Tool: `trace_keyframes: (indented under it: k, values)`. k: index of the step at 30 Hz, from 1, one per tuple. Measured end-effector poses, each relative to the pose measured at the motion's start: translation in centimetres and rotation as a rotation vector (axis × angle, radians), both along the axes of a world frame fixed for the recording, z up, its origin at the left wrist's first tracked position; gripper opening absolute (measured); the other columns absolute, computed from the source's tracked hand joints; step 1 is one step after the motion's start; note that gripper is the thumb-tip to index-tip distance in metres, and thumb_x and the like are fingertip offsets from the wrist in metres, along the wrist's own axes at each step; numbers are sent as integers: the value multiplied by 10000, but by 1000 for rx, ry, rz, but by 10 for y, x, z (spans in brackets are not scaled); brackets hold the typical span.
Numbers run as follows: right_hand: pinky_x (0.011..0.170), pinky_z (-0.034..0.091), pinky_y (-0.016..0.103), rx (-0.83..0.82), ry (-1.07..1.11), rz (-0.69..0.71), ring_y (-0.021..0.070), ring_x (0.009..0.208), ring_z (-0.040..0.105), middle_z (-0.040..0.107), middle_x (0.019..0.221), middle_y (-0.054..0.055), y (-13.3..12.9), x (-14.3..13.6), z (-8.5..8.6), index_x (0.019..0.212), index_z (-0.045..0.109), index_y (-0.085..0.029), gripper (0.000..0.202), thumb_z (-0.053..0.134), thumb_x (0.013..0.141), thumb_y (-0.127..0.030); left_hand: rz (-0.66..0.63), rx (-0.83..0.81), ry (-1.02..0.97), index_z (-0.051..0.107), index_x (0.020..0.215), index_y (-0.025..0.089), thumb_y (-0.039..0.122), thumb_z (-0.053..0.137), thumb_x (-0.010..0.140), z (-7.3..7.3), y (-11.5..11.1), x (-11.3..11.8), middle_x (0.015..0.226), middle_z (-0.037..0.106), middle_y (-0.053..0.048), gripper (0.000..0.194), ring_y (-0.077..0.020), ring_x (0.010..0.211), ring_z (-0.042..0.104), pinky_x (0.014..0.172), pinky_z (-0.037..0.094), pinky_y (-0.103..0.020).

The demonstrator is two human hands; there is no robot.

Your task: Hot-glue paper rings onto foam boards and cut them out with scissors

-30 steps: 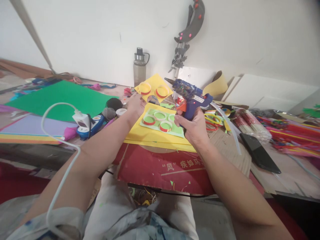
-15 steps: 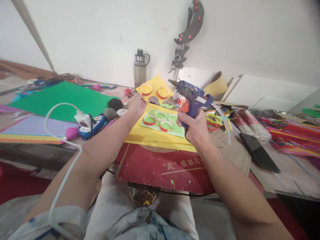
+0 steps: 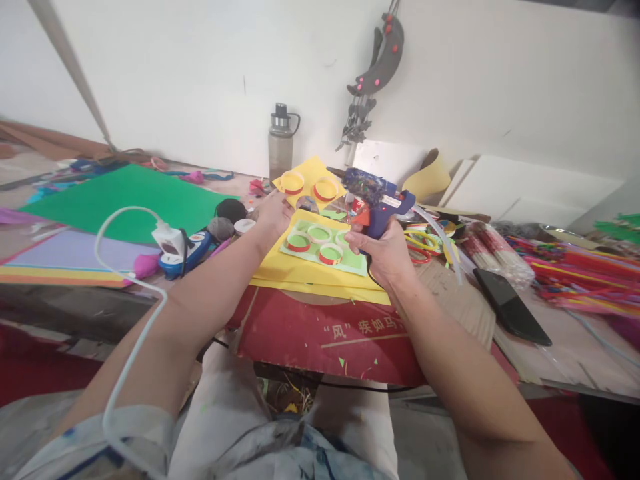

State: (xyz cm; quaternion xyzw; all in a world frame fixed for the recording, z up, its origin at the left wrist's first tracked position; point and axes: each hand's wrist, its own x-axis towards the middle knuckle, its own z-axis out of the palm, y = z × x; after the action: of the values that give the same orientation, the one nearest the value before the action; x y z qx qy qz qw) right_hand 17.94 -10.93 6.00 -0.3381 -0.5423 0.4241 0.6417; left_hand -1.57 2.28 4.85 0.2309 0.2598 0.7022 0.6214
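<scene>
"Two red-and-pale rings (image 3: 325, 197) on a yellow card (image 3: 311, 176), beyond a light-green card (image 3: 353, 263)."

"Held how?"

"In the left hand (image 3: 273, 213), fingers closed on the near left corner, tips partly hidden."

"And opposite?"

"Blue glue gun (image 3: 376, 195), handle wrapped by the fingers of the right hand (image 3: 390, 250); nozzle near the yellow card's right side, contact impossible to tell."

"Below?"

"Four similar rings on the light-green card, atop yellow sheets (image 3: 274, 272) and red cardboard (image 3: 310, 337)."

"Farther out?"

"Bottle (image 3: 281, 152) by the wall; black phone (image 3: 512, 307) on the tabletop (image 3: 555, 327), right."

Scuffed white wall (image 3: 175, 73); pale table (image 3: 575, 357) below
</scene>
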Motion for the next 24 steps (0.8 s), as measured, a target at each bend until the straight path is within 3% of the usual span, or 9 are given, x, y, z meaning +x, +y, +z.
trace_keyframes:
  k: [6,10,15,21,24]
  values:
    - [436,424,261,-15,-72,51,74,487,426,512,605,-106,2,0,0,746,526,-244,624,1069,500,-427,5,-12,-6,708,1090,198,-44,602,893,0,-1,-1,1158,851,-70,329,-209,1267,767,1201,570,-403]
    - [431,423,264,3,-60,46,72,476,448,575,643,-84,1,0,1,764,567,-234,611,1069,504,-467,-14,16,-13,701,1048,181,-57,536,900,-2,0,-1,1131,853,-83,326,-219,1279,764,1216,560,-429]
    - [435,419,264,39,-5,61,81,504,450,549,646,-84,0,-1,3,790,554,-249,585,1000,630,-591,-41,49,-35,695,1055,204,-46,501,890,-3,2,-2,1150,849,-59,357,-211,1330,736,1243,537,-447]
    - [453,423,265,-1,19,19,77,494,474,643,680,-81,1,-3,2,812,601,-238,556,1042,503,-380,-35,62,-44,668,955,198,-50,496,860,0,1,-1,1191,843,-57,317,-222,1377,708,1239,543,-453]
    - [478,438,269,-11,-8,19,85,508,513,676,703,-68,1,-2,2,805,609,-232,507,1015,516,-328,-44,60,-43,667,958,197,-48,493,860,2,-2,0,1223,839,-70,316,-240,1389,702,1236,545,-484]
